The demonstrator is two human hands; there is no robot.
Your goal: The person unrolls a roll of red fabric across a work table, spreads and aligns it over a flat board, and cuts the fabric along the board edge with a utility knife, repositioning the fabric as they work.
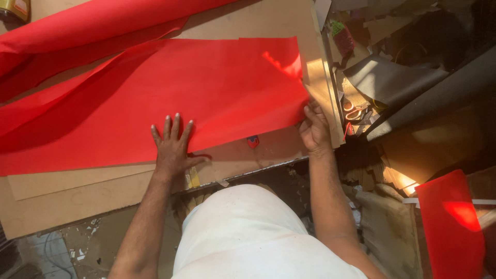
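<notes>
We press our left hand [173, 147], fingers splayed, on the thin, floppy red paper sheet [170, 98] (light, crease-prone); our right hand [313, 129] pinches its corner edge.

From my remote seat I see a brown board worktable [103, 206] filling most of the view, with hard sunlight falling across its right edge [323, 82]. Below it lies a dusty floor [62, 253] littered with small white scraps, and to the right sits a dim heap of cardboard offcuts [377, 181] and grey sheets [392, 77].
</notes>
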